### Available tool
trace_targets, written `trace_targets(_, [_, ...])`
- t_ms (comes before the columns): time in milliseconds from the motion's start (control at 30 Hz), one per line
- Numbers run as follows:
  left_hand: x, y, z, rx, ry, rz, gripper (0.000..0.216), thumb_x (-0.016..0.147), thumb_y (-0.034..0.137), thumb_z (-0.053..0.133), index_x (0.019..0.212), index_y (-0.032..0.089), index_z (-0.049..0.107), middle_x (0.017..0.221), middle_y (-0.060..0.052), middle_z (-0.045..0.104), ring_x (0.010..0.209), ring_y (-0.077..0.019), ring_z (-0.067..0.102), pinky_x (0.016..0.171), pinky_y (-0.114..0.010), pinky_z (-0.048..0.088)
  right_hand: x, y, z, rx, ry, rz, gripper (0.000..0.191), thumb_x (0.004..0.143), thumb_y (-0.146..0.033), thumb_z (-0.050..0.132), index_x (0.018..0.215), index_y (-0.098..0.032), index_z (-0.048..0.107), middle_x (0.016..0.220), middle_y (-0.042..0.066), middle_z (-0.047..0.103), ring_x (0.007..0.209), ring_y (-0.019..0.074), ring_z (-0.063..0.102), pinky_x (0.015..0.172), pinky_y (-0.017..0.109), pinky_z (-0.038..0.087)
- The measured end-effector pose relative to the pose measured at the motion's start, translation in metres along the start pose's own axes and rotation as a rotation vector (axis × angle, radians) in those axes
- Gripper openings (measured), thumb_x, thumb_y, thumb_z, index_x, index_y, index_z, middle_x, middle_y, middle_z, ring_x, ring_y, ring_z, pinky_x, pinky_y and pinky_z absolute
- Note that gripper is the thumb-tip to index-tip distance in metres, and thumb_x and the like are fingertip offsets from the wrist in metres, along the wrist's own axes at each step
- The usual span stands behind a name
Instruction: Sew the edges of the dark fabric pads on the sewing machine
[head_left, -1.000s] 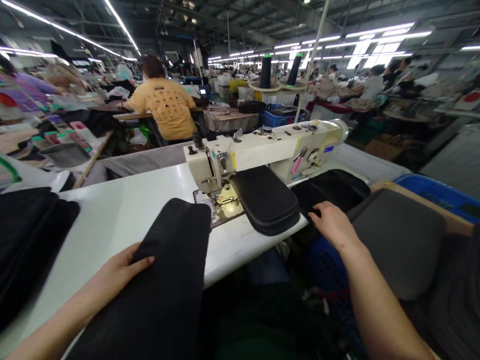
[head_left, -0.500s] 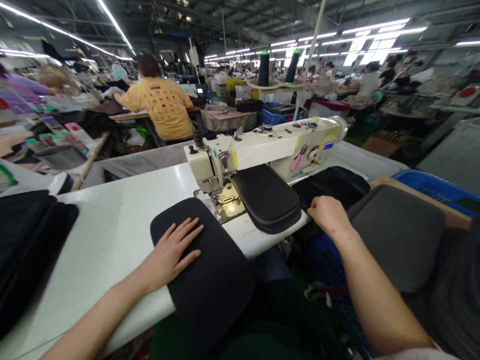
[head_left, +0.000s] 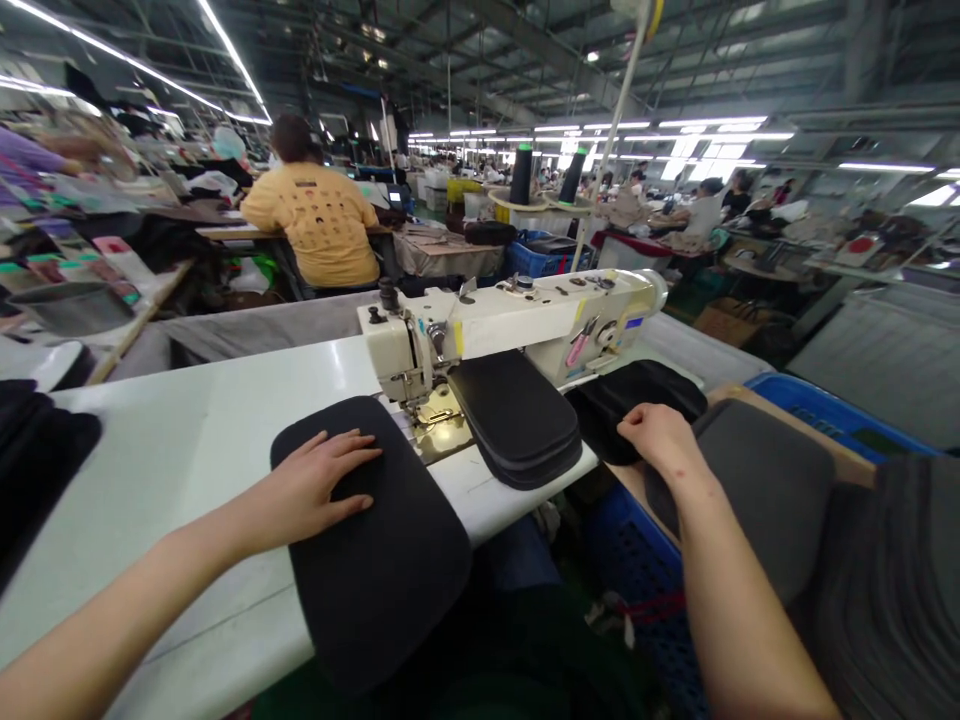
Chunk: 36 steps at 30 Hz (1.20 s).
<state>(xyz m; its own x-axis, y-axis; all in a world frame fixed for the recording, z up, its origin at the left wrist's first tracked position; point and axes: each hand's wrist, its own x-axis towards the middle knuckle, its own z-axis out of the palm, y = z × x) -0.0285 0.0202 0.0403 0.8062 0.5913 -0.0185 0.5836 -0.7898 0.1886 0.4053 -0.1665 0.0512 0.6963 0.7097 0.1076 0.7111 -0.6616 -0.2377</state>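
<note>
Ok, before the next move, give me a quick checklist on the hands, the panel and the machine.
1. Left hand laid on the black panel: ok, fingers spread.
2. Panel wholly on the white table: not ok, its near end hangs past the edge.
3. Left hand clear of the sewing machine: ok, apart from it.
4. Space under the machine's arm free: not ok, the stack of black panels reaches under it.
5. Right hand gripping the black fabric: cannot tell, its fingers are curled.
</note>
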Motion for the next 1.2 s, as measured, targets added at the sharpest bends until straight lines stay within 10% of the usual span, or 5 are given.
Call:
trace_targets(233, [-0.001, 0.051, -0.019, -0.034, 0.018, 0.161, 0.051, 0.090, 0.050, 0.059, 0.137, 0.031, 0.060, 0.147, -0.006, 0.057, 0.136, -0.0295, 0.052, 0.124, -0.056, 0.021, -0.004, 0.004, 0.002, 0.030, 0.112, 0.028, 0.024, 0.084, -0.026, 0.054, 0.087, -0.020, 0.077, 0.093, 0.009, 0.075, 0.081, 0.0220, 0.067, 0.063, 0.028, 0.040])
trace_targets(767, [0.029, 0.140, -0.023, -0.330, 0.001, 0.483, 0.036, 0.094, 0.024, 0.058, 0.129, 0.020, 0.064, 0.133, -0.011, 0.064, 0.124, -0.0260, 0.059, 0.110, -0.040, 0.046, -0.005, 0.011, -0.008, 0.196, 0.084, 0.008, 0.012, 0.073, -0.022, 0.059, 0.067, -0.023, 0.069, 0.066, 0.004, 0.068, 0.064, 0.0217, 0.061, 0.059, 0.030, 0.038])
trace_targets(933, [0.047, 0.165, -0.015, -0.715, -0.148, 0.371, 0.041, 0.097, 0.038, 0.054, 0.132, 0.019, 0.062, 0.138, -0.015, 0.061, 0.130, -0.0290, 0.055, 0.114, -0.044, 0.040, -0.016, 0.003, -0.021, 0.266, 0.194, -0.040, 0.016, 0.080, -0.028, 0.050, 0.077, -0.021, 0.064, 0.084, 0.007, 0.071, 0.078, 0.0224, 0.065, 0.072, 0.032, 0.045])
trace_targets(1067, [0.069, 0.179, 0.009, -1.588, -0.548, 0.013, 0.083, 0.087, 0.080, 0.040, 0.133, 0.013, 0.055, 0.138, -0.022, 0.057, 0.124, -0.0348, 0.060, 0.103, -0.053, 0.048, -0.060, -0.017, -0.045, 0.463, 0.312, -0.425, 0.013, 0.081, -0.030, 0.050, 0.070, -0.024, 0.055, 0.100, 0.006, 0.071, 0.093, 0.0224, 0.067, 0.082, 0.032, 0.049])
trace_targets(1200, [0.088, 0.195, 0.046, -2.040, -0.736, -0.147, 0.089, 0.074, 0.091, 0.044, 0.109, 0.013, 0.068, 0.114, -0.020, 0.068, 0.099, -0.0319, 0.069, 0.092, -0.053, 0.054, -0.120, -0.050, -0.063, 0.562, 0.061, -0.922, 0.011, 0.084, -0.017, 0.052, 0.083, -0.026, 0.056, 0.105, 0.001, 0.071, 0.095, 0.0155, 0.070, 0.082, 0.022, 0.053])
